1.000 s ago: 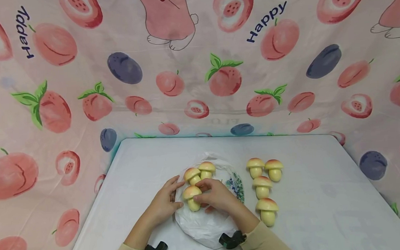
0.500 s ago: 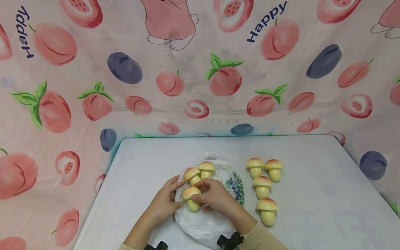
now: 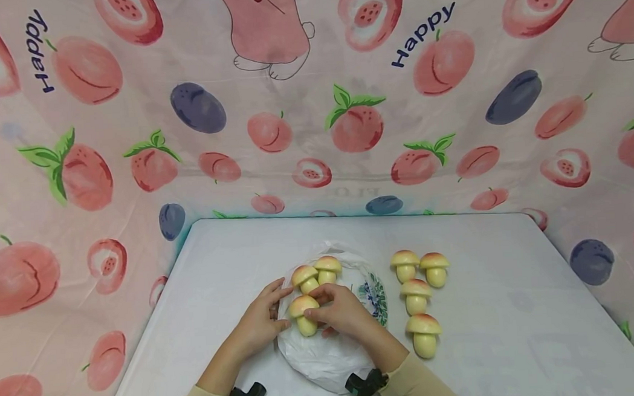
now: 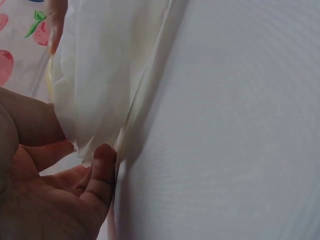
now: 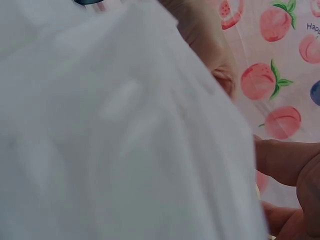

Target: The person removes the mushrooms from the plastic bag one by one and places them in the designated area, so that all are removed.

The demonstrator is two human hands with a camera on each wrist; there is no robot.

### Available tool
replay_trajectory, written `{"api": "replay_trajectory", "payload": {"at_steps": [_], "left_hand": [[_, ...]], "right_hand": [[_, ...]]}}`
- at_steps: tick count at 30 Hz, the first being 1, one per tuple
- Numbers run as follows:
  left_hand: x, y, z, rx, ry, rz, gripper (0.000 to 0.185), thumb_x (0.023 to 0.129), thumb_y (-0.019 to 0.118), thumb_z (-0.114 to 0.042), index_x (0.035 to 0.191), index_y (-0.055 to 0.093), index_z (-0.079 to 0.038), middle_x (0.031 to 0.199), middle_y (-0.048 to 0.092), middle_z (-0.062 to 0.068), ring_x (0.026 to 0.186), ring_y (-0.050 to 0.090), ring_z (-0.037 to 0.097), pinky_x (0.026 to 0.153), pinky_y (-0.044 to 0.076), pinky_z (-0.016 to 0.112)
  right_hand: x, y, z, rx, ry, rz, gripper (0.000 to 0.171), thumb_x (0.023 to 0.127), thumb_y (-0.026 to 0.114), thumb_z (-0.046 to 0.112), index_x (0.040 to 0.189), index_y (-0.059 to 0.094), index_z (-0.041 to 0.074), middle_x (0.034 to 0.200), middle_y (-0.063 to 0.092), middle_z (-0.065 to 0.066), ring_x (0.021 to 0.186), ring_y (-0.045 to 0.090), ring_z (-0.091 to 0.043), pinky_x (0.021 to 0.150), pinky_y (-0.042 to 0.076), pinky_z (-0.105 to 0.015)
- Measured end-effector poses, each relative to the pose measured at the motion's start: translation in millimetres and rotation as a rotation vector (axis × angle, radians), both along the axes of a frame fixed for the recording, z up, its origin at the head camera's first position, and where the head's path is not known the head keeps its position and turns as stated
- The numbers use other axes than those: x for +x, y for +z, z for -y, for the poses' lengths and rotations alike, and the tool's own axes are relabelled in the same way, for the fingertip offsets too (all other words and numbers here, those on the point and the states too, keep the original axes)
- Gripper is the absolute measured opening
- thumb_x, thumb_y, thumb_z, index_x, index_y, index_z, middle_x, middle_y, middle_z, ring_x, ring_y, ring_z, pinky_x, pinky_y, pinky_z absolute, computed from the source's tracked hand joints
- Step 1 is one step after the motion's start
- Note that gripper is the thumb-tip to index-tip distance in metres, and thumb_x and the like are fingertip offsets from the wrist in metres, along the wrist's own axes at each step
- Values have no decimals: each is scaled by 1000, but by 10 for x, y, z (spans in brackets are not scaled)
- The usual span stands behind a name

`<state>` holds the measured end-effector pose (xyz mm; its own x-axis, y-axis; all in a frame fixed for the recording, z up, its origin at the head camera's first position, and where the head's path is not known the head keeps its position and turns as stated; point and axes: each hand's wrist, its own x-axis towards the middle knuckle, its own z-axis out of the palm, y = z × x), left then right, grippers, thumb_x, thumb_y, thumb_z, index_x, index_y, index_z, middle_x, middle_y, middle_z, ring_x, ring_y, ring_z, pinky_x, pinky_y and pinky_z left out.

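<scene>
In the head view a toy mushroom (image 3: 300, 305) with a red-yellow cap is pinched between the thumb and fingers of my right hand (image 3: 342, 310). It stands over a white plastic bag (image 3: 324, 358) spread in a round shape, with a blue-green leafy print (image 3: 376, 297) at its right. My left hand (image 3: 259, 319) holds the bag's left edge; in the left wrist view the fingertips (image 4: 104, 155) curl at the gathered plastic. Behind the held piece, two more mushrooms (image 3: 328, 267) lie at the bag's back. Plastic hides most of my right hand in the right wrist view.
To the right of the bag, several toy mushrooms (image 3: 424, 337) lie in an uneven column on the white table (image 3: 520, 307). A fruit-printed cloth (image 3: 300, 102) hangs behind and at the sides of the table. Black wrist-worn devices (image 3: 365, 384) sit near both cuffs.
Over the last second my right hand shifts very slightly left with the held mushroom. The left hand and the other mushrooms stay in place.
</scene>
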<state>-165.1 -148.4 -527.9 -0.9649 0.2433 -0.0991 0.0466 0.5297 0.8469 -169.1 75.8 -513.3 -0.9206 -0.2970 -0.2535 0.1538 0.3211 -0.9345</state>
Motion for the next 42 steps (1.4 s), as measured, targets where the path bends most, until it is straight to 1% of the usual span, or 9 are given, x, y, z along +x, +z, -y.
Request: {"api": "replay_trajectory", "payload": {"at_steps": [6, 12, 16, 21, 30, 35, 40, 42], "left_hand": [[1, -1, -2, -3, -1, -12, 68, 87, 81, 7, 150, 64, -12, 174, 37, 7, 127, 65, 28, 100, 58, 42], [7, 1, -8, 10, 4, -4, 67, 87, 80, 8, 150, 63, -11, 175, 36, 8, 138, 60, 35, 106, 57, 48], [8, 1, -14, 9, 6, -1, 67, 88, 80, 8, 150, 63, -10, 175, 36, 8, 142, 58, 36, 108, 56, 50], [9, 2, -14, 6, 7, 0, 67, 88, 80, 7, 150, 63, -10, 175, 36, 7, 138, 60, 34, 107, 56, 50], [15, 9, -14, 15, 3, -5, 68, 86, 80, 9, 150, 63, -9, 175, 37, 9, 131, 64, 33, 104, 58, 48], [21, 10, -15, 3, 10, -3, 68, 86, 81, 8, 150, 64, -10, 175, 36, 8, 137, 61, 33, 106, 56, 48], [26, 16, -21, 5, 12, -3, 68, 86, 81, 8, 150, 64, -10, 175, 36, 8, 146, 54, 37, 111, 54, 52], [29, 25, -23, 10, 10, -3, 68, 86, 81, 9, 150, 64, -10, 175, 36, 8, 146, 54, 38, 111, 53, 53]], "right_hand": [[14, 8, -37, -4, 0, -3, 47, 92, 84, 19, 132, 67, 0, 123, 72, -19, 76, 75, -19, 60, 63, -36], [32, 40, -100, 22, -1, 8, 47, 93, 85, 22, 133, 68, 4, 124, 72, -18, 76, 74, -20, 62, 63, -36], [40, 61, -147, 25, -4, 7, 48, 93, 84, 22, 134, 68, 4, 124, 72, -17, 75, 73, -20, 62, 64, -37], [57, 107, -190, 20, -16, -2, 49, 92, 84, 21, 134, 68, 2, 124, 72, -19, 77, 73, -21, 62, 64, -40], [79, 161, -296, 23, -35, -17, 48, 92, 84, 23, 133, 68, 3, 124, 71, -19, 78, 74, -20, 64, 65, -40], [97, 192, -363, 10, -36, -11, 48, 92, 84, 24, 134, 68, 5, 128, 69, -20, 82, 73, -20, 66, 66, -42], [105, 222, -416, 5, -48, -9, 47, 94, 83, 23, 135, 68, 5, 131, 67, -21, 82, 73, -20, 66, 66, -44], [106, 233, -436, 6, -56, -7, 47, 94, 83, 23, 135, 68, 5, 132, 67, -21, 82, 73, -20, 67, 66, -44]]}}
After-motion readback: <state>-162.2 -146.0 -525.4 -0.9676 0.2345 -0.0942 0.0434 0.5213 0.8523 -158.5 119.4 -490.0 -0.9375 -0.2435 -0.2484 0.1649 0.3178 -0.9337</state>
